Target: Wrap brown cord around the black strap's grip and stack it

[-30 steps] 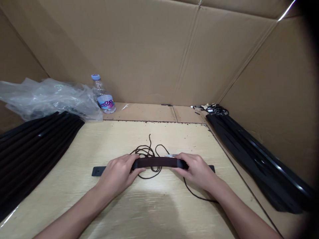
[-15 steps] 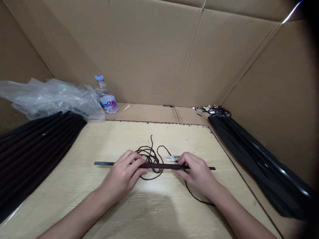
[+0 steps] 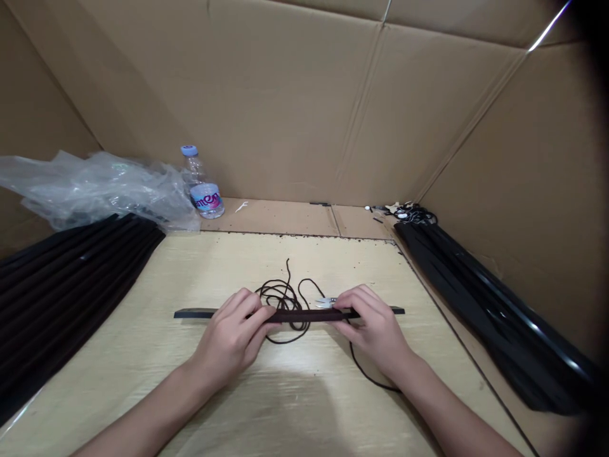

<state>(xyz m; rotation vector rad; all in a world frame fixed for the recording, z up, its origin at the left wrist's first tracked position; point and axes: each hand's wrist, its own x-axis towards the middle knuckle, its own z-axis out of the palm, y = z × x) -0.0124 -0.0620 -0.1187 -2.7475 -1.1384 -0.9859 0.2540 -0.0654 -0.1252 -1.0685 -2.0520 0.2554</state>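
Note:
A long dark flat strip with a brown middle section and black ends stretches across the table in front of me. My left hand pinches it left of the middle, thumb below and fingers above. My right hand grips it the same way towards the right end. Between the hands the strip bows slightly upward. Behind it lies a loose tangle of dark brown cord, part of which runs under the right hand. A small pair of thread snips lies beside the right fingertips, its handles partly hidden.
Dark pleated material lies at the left under clear plastic bags. Next to them stands a water bottle. Along the right edge lies a black bundle, with scraps behind it. Cardboard walls enclose the table.
The strip has gone from nearly straight to slightly arched, its ends tilted and more of its face showing. Both hands still grip it; the right hand has shifted a little.

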